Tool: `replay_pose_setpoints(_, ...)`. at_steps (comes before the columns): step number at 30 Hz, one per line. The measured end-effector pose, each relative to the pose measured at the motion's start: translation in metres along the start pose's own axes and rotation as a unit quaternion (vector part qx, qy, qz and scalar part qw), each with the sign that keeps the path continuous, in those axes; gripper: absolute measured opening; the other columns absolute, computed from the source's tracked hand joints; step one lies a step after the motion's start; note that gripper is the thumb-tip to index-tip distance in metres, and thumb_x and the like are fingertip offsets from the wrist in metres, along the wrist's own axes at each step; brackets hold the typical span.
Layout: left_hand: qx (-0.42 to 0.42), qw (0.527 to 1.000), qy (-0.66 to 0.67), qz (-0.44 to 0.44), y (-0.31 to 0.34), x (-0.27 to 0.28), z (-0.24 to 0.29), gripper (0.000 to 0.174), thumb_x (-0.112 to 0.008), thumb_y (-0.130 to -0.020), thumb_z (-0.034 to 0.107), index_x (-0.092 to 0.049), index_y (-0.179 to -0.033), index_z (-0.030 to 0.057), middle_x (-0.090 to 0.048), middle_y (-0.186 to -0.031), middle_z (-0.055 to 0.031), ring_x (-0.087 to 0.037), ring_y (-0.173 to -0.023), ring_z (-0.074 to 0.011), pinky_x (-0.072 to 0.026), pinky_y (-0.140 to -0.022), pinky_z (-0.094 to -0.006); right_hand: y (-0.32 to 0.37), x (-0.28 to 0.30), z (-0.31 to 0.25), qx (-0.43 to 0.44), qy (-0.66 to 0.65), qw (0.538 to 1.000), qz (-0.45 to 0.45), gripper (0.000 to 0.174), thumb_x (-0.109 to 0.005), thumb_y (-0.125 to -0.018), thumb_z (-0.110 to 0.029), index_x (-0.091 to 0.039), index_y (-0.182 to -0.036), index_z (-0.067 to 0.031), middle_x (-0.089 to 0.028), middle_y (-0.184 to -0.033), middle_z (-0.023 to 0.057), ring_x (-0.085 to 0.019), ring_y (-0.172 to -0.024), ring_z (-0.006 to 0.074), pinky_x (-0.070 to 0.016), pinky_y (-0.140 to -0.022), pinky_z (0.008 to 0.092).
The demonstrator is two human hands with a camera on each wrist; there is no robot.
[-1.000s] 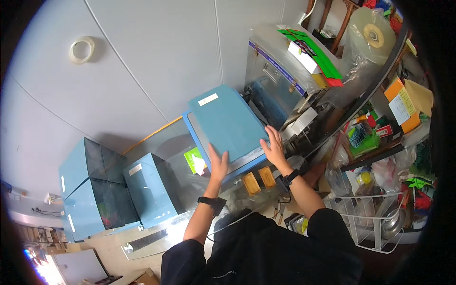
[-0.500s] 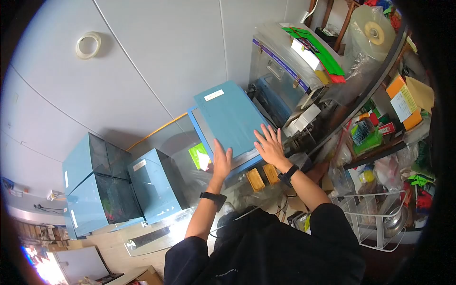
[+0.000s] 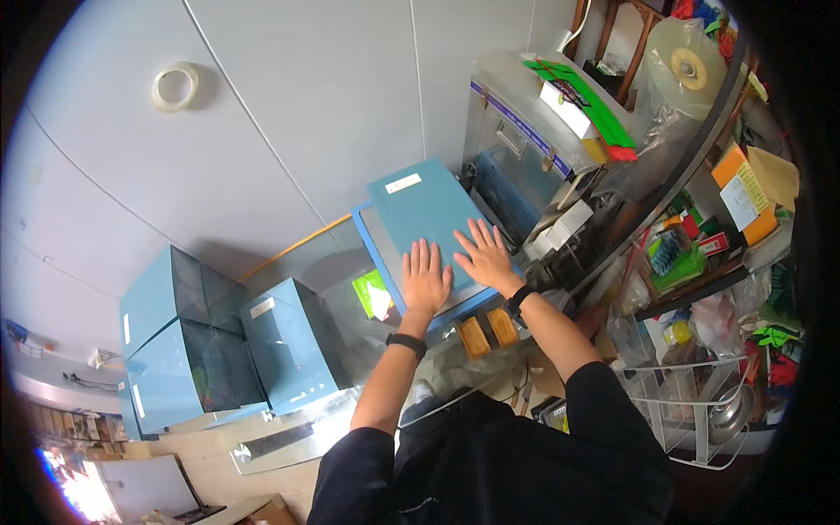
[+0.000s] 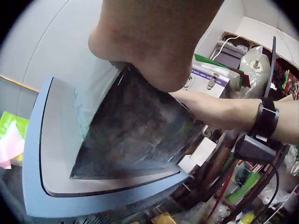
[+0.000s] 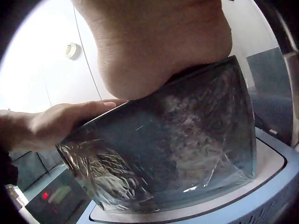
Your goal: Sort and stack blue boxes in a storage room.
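A blue box [image 3: 422, 203] with a white label on its top stands on the grey plate of a blue-rimmed machine [image 3: 368, 245]. My left hand [image 3: 427, 280] lies on the box's top near the front edge, fingers straight and pointing away from me. Beside it, a little farther right, my right hand [image 3: 490, 261] rests on the same top with its fingers spread. In the right wrist view the dark front of the box [image 5: 191, 135] is covered in wrinkled, shiny clear film. Both palms hide part of the box's top.
Several similar blue boxes [image 3: 284, 341] stand to the left. A green packet [image 3: 366, 295] lies beside the machine. Behind it on the right is a metal case [image 3: 516, 131]. Two small wooden trays [image 3: 473, 338] sit in front, and a white wire rack [image 3: 691, 398] stands at right.
Both hands have shifted from the box's front corners inward onto its top, closer together. Their fingers now lie flatter there. The view has tilted slightly.
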State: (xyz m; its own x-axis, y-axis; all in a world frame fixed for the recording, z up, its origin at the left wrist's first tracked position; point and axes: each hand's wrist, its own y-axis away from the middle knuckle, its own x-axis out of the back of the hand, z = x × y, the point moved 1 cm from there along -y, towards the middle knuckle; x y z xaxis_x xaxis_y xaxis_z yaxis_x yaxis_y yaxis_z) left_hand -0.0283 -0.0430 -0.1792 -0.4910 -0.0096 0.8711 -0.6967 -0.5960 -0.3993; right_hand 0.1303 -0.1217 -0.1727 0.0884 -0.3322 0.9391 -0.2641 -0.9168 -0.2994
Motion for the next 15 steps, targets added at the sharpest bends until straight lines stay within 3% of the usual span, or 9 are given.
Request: replay_pose_setpoints(15, 0.006, 1.0, 0.006, 0.019, 0.0004, 0.0026, 0.0035, 0.055, -0.048, -0.091, 0.036, -0.047, -0.134, 0.002, -0.039, -0.144, -0.021, -0.031, -0.136, -0.0352, -0.0192, -0.113, -0.0503, -0.0003, 0.0037, -0.0005, 0.002, -0.008, 1.0, 0.002, 0.055, -0.046, -0.093, -0.046, -0.044, -0.14, -0.017, -0.029, -0.151, 0.0177, -0.021, -0.141, 0.0348, -0.0159, -0.113, 0.0519)
